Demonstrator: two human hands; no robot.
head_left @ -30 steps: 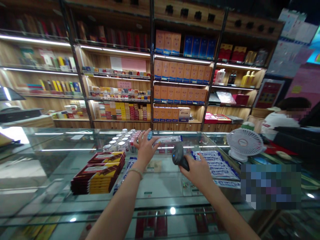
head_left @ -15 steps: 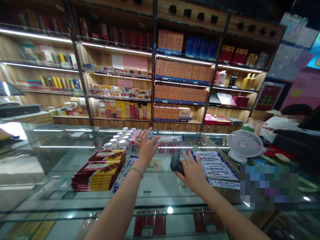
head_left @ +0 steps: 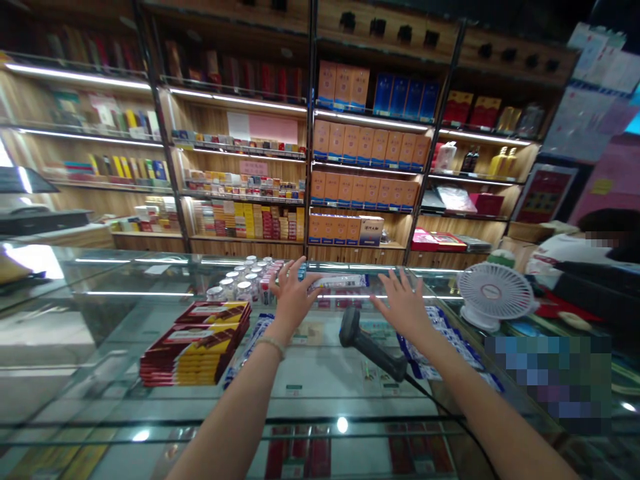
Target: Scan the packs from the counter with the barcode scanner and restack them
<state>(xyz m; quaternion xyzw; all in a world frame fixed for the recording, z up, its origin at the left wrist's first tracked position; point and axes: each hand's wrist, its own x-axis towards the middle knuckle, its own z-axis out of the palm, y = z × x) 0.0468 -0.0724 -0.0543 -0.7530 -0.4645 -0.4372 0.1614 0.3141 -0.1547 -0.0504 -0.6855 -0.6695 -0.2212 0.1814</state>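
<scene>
My left hand (head_left: 293, 290) is over the glass counter with its fingers spread. By its thumb is a blue-and-white packet (head_left: 343, 281); whether they touch I cannot tell. Just left of that hand stand several small lidded jars (head_left: 244, 288). My right hand (head_left: 404, 303), open with fingers stretched out, is in front of a row of blue-and-white packets (head_left: 440, 347) and partly hides them. A black handheld barcode scanner (head_left: 373, 347) lies on the glass between my forearms, its cable running toward me under my right arm.
Stacked maroon-and-yellow chocolate packs (head_left: 197, 347) and more blue-and-white packets (head_left: 255, 340) lie on the left. A white fan (head_left: 495, 293) stands at the right, near a person (head_left: 560, 257). Shelves of boxes (head_left: 357, 190) line the back wall.
My right hand has let go of the scanner, leaving it on the glass, and has moved up and to the right. My left hand has hardly moved.
</scene>
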